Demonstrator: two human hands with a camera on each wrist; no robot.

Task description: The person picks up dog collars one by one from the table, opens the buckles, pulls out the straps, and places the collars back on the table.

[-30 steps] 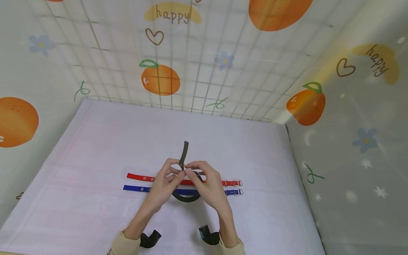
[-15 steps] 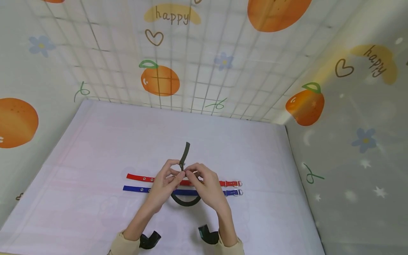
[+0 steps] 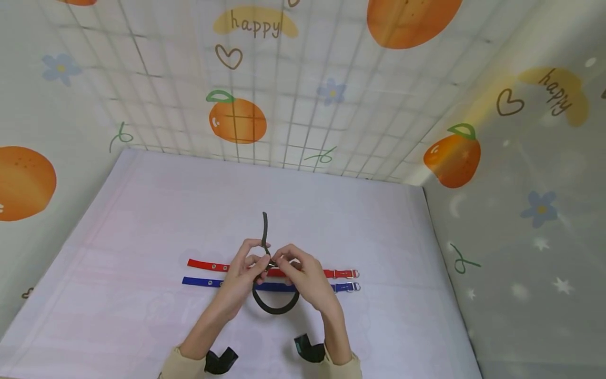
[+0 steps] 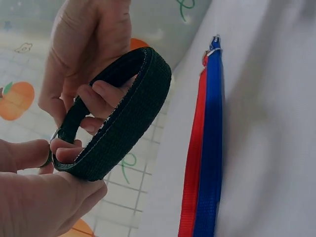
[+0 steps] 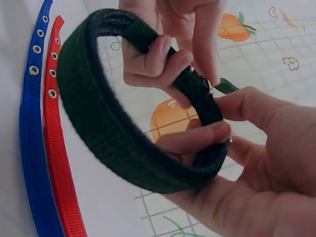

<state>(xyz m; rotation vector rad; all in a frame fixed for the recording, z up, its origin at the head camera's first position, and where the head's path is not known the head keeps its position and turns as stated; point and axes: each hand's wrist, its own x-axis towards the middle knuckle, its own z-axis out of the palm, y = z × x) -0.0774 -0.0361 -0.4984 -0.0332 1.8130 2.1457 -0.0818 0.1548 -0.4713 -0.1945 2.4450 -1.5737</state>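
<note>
A dark green pet collar (image 3: 276, 311) is bent into a loop between my two hands, held over the table. My left hand (image 3: 242, 279) pinches it near the metal buckle (image 5: 210, 88), with some fingers inside the loop. From the other side my right hand (image 3: 306, 276) grips the band beside the buckle, thumb and fingertips on the strap. The collar's narrow free end (image 3: 265, 229) sticks up past the fingertips in the head view. Beneath the hands lie a red collar (image 3: 343, 273) and a blue collar (image 3: 279, 287), straight and side by side; the hands partly cover both.
A white cloth covers the table (image 3: 142, 210). Behind it stands a curtain (image 3: 293, 63) printed with oranges, and another patterned wall (image 3: 511, 263) rises on the right. Black curved pieces (image 3: 221, 361) show beside both wrists.
The green collar's free end has tipped to the left and turned edge-on. Its loop hangs lower below the hands and shows more. Red and blue collars stay in place.
</note>
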